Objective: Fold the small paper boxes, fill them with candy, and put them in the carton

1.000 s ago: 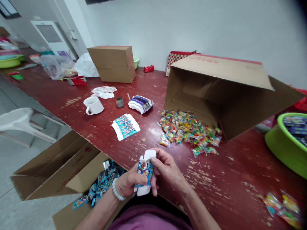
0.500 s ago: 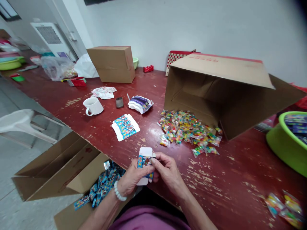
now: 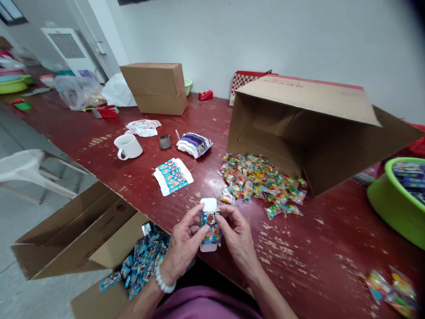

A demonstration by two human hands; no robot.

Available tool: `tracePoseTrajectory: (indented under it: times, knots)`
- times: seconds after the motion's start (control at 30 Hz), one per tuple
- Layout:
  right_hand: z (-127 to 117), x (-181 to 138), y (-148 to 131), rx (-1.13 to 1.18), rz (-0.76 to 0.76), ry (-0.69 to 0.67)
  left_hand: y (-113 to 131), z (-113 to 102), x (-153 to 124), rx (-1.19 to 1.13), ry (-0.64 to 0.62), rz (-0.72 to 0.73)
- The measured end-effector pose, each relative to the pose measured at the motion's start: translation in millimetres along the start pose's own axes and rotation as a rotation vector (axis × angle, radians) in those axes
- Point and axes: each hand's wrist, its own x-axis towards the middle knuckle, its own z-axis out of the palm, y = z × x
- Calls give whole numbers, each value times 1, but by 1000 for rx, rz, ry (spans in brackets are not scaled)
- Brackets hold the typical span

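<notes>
Left hand: we are gripping the small box (image 3: pixel 210 227) with our left hand (image 3: pixel 182 243), fingers closed on its left side, a white bead bracelet (image 3: pixel 163 279) on the wrist.
Right hand: our right hand (image 3: pixel 236 235) is pinching the box from the right, thumb and fingertips closed on its upper edge.
Small box: we are holding it upright between both hands, just above the near edge of the table (image 3: pixel 299 248); its white top flap is standing open, and the blue printed front is facing us.
Below the hands: an open carton (image 3: pixel 109 252) is sitting by our left knee, with a heap of blue printed boxes inside it.
On the table ahead: a stack of flat box blanks (image 3: pixel 173 176) is lying just beyond our hands, and a pile of bright candy packets (image 3: pixel 259 181) is spilling out of a big cardboard box (image 3: pixel 308 128) that is lying on its side.
Further off: a white cup (image 3: pixel 128 146) is standing to the left, and a green basin (image 3: pixel 395 199) is sitting at the right edge.
</notes>
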Motion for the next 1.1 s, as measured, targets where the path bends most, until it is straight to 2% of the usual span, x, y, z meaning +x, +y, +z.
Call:
tracePoseTrajectory:
  times: [0.2,0.33,0.4,0.5,0.6,0.7,0.77,0.87,0.93,1.1]
  knots:
    - [-13,6,-5,-81,94,-76,3,-8,9,87,-88,-3]
    - [-13,11,-4,56,167,-66,2,-10,11,205,-66,43]
    - [-12,12,-3,110,189,-69,-1,-9,11,181,-33,38]
    - [-11,12,-2,54,199,-156,-4,-7,10,5,19,14]
    - [-11,9,-1,1,149,-166,-1,-5,7,-227,20,-85]
    - [-10,5,-1,-25,103,-160,2,-3,3,-358,-118,-290]
    - [-10,4,-4,-135,30,-201,1,-1,1,-385,-192,-404]
    - [-11,5,-10,-363,-159,-266,-4,2,0,-373,-170,-409]
    - [-11,6,-13,-406,-197,-259,-7,3,1,-339,-147,-379]
    - [-7,9,-8,-204,38,-246,-12,4,5,-237,-152,-317]
